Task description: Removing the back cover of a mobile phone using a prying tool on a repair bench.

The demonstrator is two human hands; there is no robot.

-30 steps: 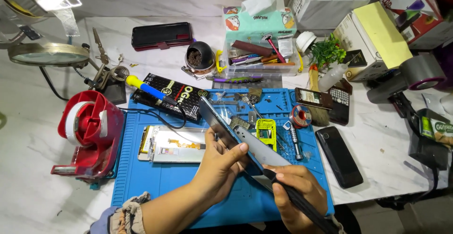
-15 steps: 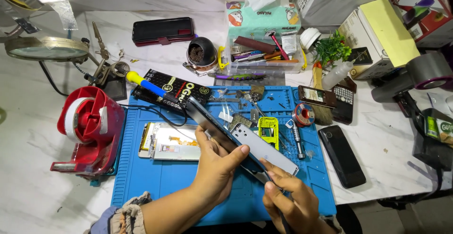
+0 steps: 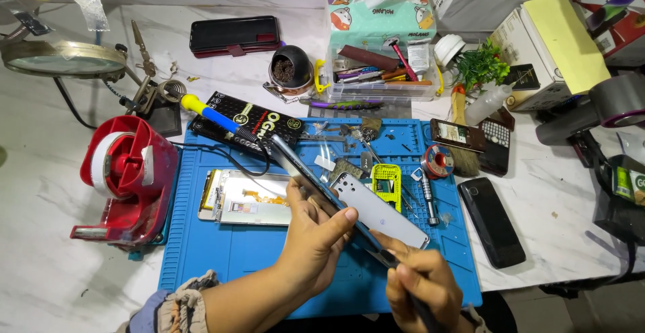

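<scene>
- We are seeing a white marbled worktop [image 3: 47, 266] carrying a blue work mat [image 3: 255, 252], with everything else lying on or around it.
- A red tape dispenser [image 3: 124, 175] is sitting at the mat's left edge; a tissue box [image 3: 379, 17] is standing at the back, behind a clear tray of pens [image 3: 383, 81].
- A detached screen panel [image 3: 245, 198] is lying flat on the mat, just left of the left hand.
- A black phone [image 3: 492, 221] is resting on the worktop, just off the mat's right edge.
- We are noting the left hand [image 3: 316, 239] holding a phone [image 3: 366, 205] tilted above the mat's middle, pale back panel facing right; the fingers are pinching its edge, thumb pressing on top.
- The right hand [image 3: 420, 289] is gripping a thin dark tool [image 3: 396, 269], fingers closing tight around it, tip touching the phone's lower end.
- A small yellow-green part [image 3: 386, 185] is lying just beside the phone, on the mat.
</scene>
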